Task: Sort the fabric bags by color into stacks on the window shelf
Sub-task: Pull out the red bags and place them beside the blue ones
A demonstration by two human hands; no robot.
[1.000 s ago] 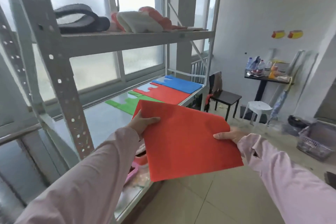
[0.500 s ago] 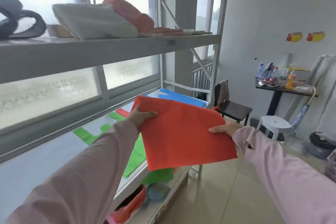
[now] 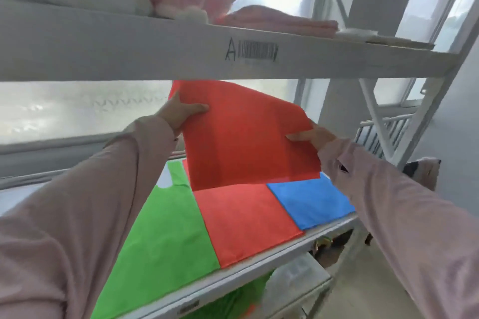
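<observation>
two hands hold one red bag [image 3: 248, 134] in the air above the window shelf [image 3: 261, 258], just under the edge of the upper shelf [image 3: 155, 52]. the left hand [image 3: 181, 114] pinches the bag's upper left edge, thumb on the near face and the other fingers hidden behind the cloth. the right hand [image 3: 315, 134] grips the right edge the same way, thumb laid flat on the front. the bag hangs tilted between them, its lower edge close over the stacks, whether touching i cannot tell

below the hands three coloured patches lie flat side by side on the shelf: one green bag [image 3: 160, 243] under the left forearm, one red stack [image 3: 246, 223] directly beneath the held bag, one blue bag [image 3: 311, 202] under the right wrist. green touches red along one edge, and red touches blue. how many bags lie in each patch cannot be told

above the hands, the upper shelf carries one letter "a" with one barcode label [image 3: 258, 52] on its front, and folded pink cloth [image 3: 280, 21] on top
</observation>
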